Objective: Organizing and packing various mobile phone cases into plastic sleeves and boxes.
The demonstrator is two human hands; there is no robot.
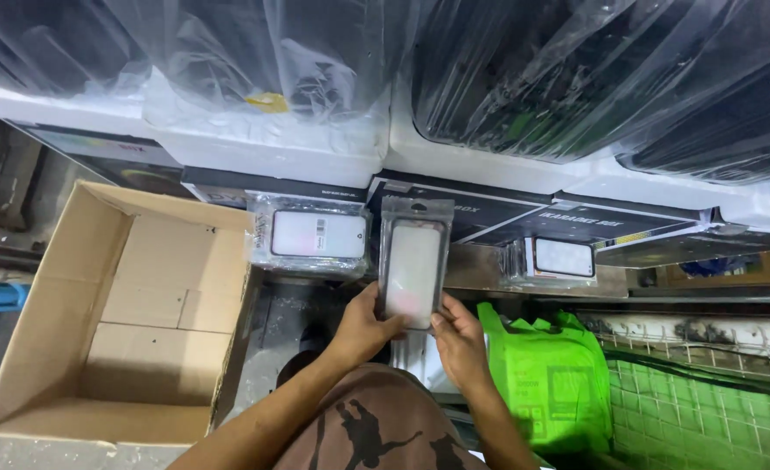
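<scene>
Head view shows you holding a clear packet with a pale phone case (pixel 414 264) upright in the middle, just above your lap. Your left hand (pixel 363 329) pinches its lower left corner, your right hand (pixel 461 335) its lower right edge, both closed on it. Keep the grip at the bottom corners so the plastic stays flat and readable. Beyond it, a stack of similar packets (pixel 311 235) lies to the left and another (pixel 557 259) to the right. An open cardboard box (pixel 72 296) sits far left, a green bag (pixel 550 374) near right.
</scene>
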